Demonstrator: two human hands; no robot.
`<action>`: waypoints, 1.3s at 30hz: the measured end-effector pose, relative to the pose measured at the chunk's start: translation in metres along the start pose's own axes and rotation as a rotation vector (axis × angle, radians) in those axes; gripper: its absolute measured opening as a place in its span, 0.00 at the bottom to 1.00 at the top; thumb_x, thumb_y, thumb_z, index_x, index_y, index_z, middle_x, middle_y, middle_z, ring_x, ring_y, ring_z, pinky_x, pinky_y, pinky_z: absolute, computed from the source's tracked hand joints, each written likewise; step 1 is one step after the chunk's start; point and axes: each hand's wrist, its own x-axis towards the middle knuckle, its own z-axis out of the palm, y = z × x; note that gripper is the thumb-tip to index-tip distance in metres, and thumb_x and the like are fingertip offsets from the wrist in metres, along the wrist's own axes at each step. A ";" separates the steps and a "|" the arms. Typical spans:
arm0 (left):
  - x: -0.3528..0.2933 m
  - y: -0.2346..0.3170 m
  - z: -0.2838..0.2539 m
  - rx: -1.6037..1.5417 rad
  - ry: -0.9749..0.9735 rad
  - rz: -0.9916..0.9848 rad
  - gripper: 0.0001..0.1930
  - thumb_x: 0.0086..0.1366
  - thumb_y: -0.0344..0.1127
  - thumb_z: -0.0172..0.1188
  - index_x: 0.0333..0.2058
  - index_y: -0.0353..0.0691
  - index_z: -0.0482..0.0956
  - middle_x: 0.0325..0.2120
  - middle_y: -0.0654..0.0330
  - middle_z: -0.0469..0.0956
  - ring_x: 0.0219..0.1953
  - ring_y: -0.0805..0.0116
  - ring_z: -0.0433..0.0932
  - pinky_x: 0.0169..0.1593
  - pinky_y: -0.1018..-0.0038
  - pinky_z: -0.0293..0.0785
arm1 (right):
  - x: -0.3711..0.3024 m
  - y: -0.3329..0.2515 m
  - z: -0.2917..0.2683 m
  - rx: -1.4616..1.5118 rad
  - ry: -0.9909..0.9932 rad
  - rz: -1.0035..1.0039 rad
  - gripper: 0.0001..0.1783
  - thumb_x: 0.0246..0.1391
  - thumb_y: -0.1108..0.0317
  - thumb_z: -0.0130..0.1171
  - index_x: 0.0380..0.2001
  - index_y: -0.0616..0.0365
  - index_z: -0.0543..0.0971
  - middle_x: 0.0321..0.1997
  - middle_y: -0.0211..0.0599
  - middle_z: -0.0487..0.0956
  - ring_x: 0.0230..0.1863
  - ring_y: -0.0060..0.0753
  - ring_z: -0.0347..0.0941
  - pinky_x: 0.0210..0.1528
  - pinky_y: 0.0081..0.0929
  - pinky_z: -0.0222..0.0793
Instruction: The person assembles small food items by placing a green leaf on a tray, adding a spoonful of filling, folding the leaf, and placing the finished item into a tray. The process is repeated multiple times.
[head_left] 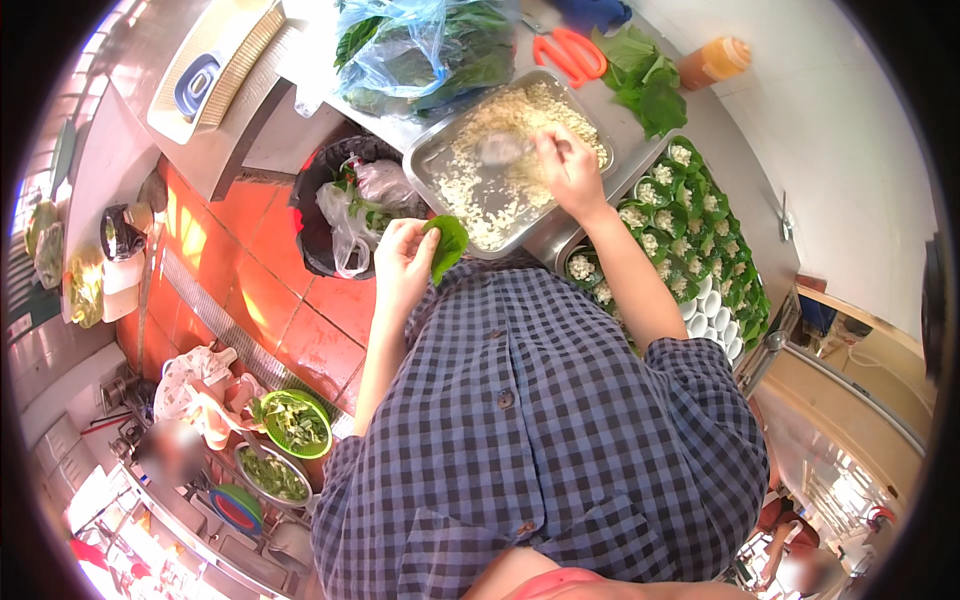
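Note:
My left hand [404, 258] pinches a round green leaf [449, 248] between thumb and fingers, just off the near left corner of a metal tray [424, 168]. Pale chopped filling [540, 105] lies spread over the tray, thickest at its far side. Over the tray my right hand [572, 170] grips a spoon [502, 150], whose bowl is smeared by motion above the filling. To the right, a second tray carries rows of green leaf cups [690, 225] topped with white filling. Several bare white cups [712, 318] stand together at its near end.
Beyond the tray are a blue plastic bag of leaves [420, 50], red-handled scissors [572, 56], loose leaves [640, 80] and an orange bottle [716, 62]. A black-lined bin [308, 215] stands left on the red floor. Behind it are a green basket [318, 440] and a bowl of greens [272, 474].

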 end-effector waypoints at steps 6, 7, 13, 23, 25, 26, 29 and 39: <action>0.001 -0.005 -0.004 -0.054 0.057 -0.019 0.08 0.60 0.31 0.57 0.32 0.30 0.75 0.32 0.63 0.70 0.29 0.79 0.73 0.34 0.83 0.70 | 0.001 0.022 0.005 0.200 -0.343 0.011 0.08 0.54 0.71 0.52 0.35 0.62 0.77 0.30 0.37 0.76 0.30 0.27 0.72 0.34 0.21 0.67; 0.001 -0.003 -0.005 -0.064 0.064 -0.020 0.08 0.60 0.31 0.58 0.32 0.30 0.75 0.32 0.64 0.70 0.28 0.80 0.72 0.34 0.83 0.70 | -0.001 0.023 0.003 0.179 -0.333 0.001 0.08 0.54 0.71 0.53 0.35 0.62 0.77 0.30 0.37 0.76 0.31 0.28 0.72 0.35 0.22 0.67; 0.003 0.000 -0.008 -0.064 0.100 -0.111 0.08 0.60 0.32 0.57 0.33 0.32 0.76 0.27 0.67 0.71 0.26 0.82 0.71 0.30 0.85 0.68 | 0.002 0.018 0.003 0.030 -0.372 -0.164 0.07 0.52 0.71 0.54 0.34 0.60 0.78 0.30 0.36 0.77 0.33 0.31 0.73 0.37 0.24 0.67; 0.009 0.006 -0.004 -0.182 0.152 -0.113 0.09 0.60 0.33 0.58 0.31 0.31 0.77 0.22 0.65 0.76 0.22 0.83 0.71 0.26 0.85 0.69 | -0.012 -0.011 -0.037 -0.146 -0.373 0.035 0.07 0.52 0.71 0.51 0.28 0.63 0.75 0.27 0.45 0.75 0.28 0.38 0.72 0.32 0.27 0.66; 0.008 0.012 -0.002 -0.228 0.136 -0.156 0.08 0.59 0.32 0.58 0.30 0.31 0.77 0.22 0.64 0.76 0.22 0.82 0.72 0.26 0.85 0.70 | -0.020 -0.018 -0.027 -0.147 -0.451 0.106 0.08 0.53 0.69 0.51 0.29 0.64 0.76 0.26 0.45 0.75 0.27 0.38 0.72 0.32 0.27 0.66; 0.009 0.015 -0.001 -0.250 0.125 -0.177 0.08 0.59 0.32 0.59 0.30 0.31 0.77 0.22 0.64 0.77 0.21 0.81 0.73 0.26 0.85 0.70 | -0.025 -0.014 -0.019 -0.066 -0.434 0.094 0.10 0.53 0.67 0.51 0.29 0.64 0.76 0.24 0.44 0.75 0.26 0.38 0.72 0.31 0.27 0.66; 0.010 0.012 0.001 -0.255 0.102 -0.178 0.08 0.58 0.31 0.59 0.31 0.30 0.78 0.23 0.62 0.77 0.22 0.80 0.75 0.25 0.84 0.71 | -0.034 -0.008 -0.010 0.052 -0.405 0.278 0.11 0.56 0.67 0.50 0.30 0.63 0.77 0.23 0.35 0.75 0.25 0.22 0.71 0.29 0.21 0.67; 0.018 0.020 0.013 -0.172 0.069 -0.202 0.09 0.57 0.30 0.60 0.32 0.29 0.78 0.22 0.60 0.78 0.21 0.78 0.76 0.26 0.83 0.74 | -0.032 -0.003 -0.041 0.321 -0.141 0.373 0.13 0.59 0.65 0.47 0.36 0.62 0.78 0.24 0.30 0.76 0.26 0.16 0.70 0.29 0.14 0.67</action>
